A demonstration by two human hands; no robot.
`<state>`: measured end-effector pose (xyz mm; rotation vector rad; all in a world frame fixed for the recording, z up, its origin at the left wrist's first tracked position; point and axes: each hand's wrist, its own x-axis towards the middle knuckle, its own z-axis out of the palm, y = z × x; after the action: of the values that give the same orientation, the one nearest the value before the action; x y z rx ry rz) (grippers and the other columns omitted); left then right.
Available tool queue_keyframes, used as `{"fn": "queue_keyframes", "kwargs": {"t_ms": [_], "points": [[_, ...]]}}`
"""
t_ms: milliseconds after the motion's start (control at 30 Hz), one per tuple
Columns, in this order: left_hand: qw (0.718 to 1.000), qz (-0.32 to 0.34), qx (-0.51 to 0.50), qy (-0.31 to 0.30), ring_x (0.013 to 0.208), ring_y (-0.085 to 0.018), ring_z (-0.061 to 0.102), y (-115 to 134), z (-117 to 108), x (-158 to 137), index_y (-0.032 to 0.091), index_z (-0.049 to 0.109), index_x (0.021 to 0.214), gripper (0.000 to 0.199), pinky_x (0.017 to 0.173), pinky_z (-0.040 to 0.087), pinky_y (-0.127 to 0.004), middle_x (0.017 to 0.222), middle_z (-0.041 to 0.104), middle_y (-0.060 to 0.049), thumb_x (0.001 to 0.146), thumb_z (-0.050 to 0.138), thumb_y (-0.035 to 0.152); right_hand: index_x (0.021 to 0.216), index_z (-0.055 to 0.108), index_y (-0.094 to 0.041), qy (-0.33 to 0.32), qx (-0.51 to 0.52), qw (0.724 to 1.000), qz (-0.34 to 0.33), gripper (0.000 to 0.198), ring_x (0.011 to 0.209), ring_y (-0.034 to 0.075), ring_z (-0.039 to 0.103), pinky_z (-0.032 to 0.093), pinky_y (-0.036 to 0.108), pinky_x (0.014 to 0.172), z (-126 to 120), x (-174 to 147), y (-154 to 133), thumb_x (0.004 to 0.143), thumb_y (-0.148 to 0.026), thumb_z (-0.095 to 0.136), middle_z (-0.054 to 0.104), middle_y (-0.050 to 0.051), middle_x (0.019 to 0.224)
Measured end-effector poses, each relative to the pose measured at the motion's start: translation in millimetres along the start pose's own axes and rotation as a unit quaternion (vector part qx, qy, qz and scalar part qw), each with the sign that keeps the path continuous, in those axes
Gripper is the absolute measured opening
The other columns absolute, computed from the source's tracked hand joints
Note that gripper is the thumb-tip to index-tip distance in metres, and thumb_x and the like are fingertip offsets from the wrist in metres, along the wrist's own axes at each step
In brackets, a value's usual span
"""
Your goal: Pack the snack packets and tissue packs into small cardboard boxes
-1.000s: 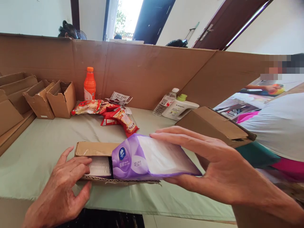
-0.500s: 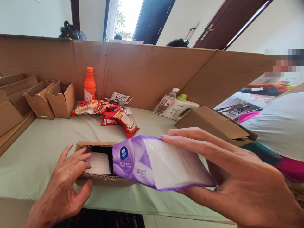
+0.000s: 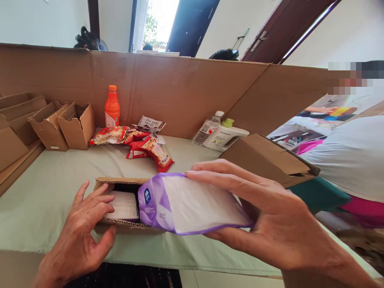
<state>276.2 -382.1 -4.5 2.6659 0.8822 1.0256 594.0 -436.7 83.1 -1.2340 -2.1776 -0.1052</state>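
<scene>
Person at a cloth-covered table [image 3: 60, 172], both hands at an open cardboard box [image 3: 132, 229] near the front edge. Right hand [image 3: 270, 216] pinches a purple-and-white tissue pack [image 3: 204, 208] across its width, thumb along the near edge, fingers along the far edge; grip looks firm enough, though the soft pack would likely buckle if squeezed harder. Pack lies slantwise over the right part of the box, its purple left end at the opening, its right end outside and within the palm; how deep the left end sits cannot be told. Left hand [image 3: 78, 228] spread, fingers over the box's left end, thumb apart from them at the near side; fingertips by a white pack [image 3: 124, 206] lying inside, though firm contact is not clear. Step in hand, as judged: passing the purple pack through the box opening beside the white one; direction, in or out, not readable from this view. Next move would seem to call for lining the pack up with the box walls, the left hand steadying the box so that it does not skid or tip. Behind: red snack packets [image 3: 157, 152], an orange bottle [image 3: 112, 108] upright, a clear bottle [image 3: 207, 130] leaning beside a white jug [image 3: 225, 137], all well apart from both hands
</scene>
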Motion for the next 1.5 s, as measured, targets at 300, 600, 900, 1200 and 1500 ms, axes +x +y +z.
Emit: {"fn": "queue_keyframes", "kwargs": {"t_ms": [300,600,900,1200,1500], "points": [[1.0,-0.002,-0.002,0.005,0.136,-0.036,0.056,-0.2,0.3,-1.9,0.023,0.059,0.112,0.034,0.121,0.025,-0.07,0.117,0.075,-0.008,0.08,0.06,0.011,0.129,0.062,-0.024,0.035,0.046,0.998,-0.032,0.041,0.105,0.025,0.069,0.06,0.035,0.086,18.1,17.0,-3.3,0.095,-0.047,0.062,0.068,0.013,0.119],[1.0,-0.007,-0.022,-0.016,0.139,-0.033,0.054,-2.4,4.4,-5.5,0.024,0.053,0.117,0.034,0.123,0.022,-0.068,0.116,0.074,-0.008,0.085,0.057,0.015,0.129,0.063,-0.025,0.057,0.032,0.998,-0.02,0.038,0.102,0.025,0.07,0.061,0.036,0.084,28.0,4.7,-8.1,0.097,-0.046,0.059,0.068,0.012,0.115],[1.0,-0.002,-0.008,-0.016,0.142,-0.03,0.049,-5.0,5.7,-4.2,0.022,0.051,0.116,0.03,0.122,0.024,-0.067,0.114,0.073,-0.009,0.087,0.056,0.014,0.123,0.066,-0.023,0.032,0.012,0.999,-0.008,0.034,0.104,0.024,0.071,0.06,0.036,0.089,32.6,1.0,12.8,0.093,-0.04,0.066,0.07,0.012,0.114],[1.0,0.008,-0.008,-0.003,0.14,-0.026,0.05,-3.8,5.6,-3.9,0.02,0.053,0.118,0.034,0.123,0.027,-0.058,0.116,0.071,-0.009,0.086,0.057,0.011,0.122,0.067,-0.022,0.01,0.036,0.999,-0.001,0.035,0.105,0.023,0.07,0.059,0.034,0.09,36.2,10.1,14.4,0.088,-0.03,0.069,0.07,0.011,0.117],[1.0,0.014,-0.019,-0.001,0.134,-0.024,0.053,-3.3,6.6,-3.6,0.019,0.053,0.118,0.032,0.123,0.029,-0.052,0.115,0.07,-0.008,0.087,0.057,0.012,0.122,0.067,-0.024,0.019,0.07,0.997,0.003,0.033,0.105,0.023,0.07,0.059,0.031,0.086,40.1,5.3,16.9,0.092,-0.035,0.069,0.07,0.011,0.117]]}}
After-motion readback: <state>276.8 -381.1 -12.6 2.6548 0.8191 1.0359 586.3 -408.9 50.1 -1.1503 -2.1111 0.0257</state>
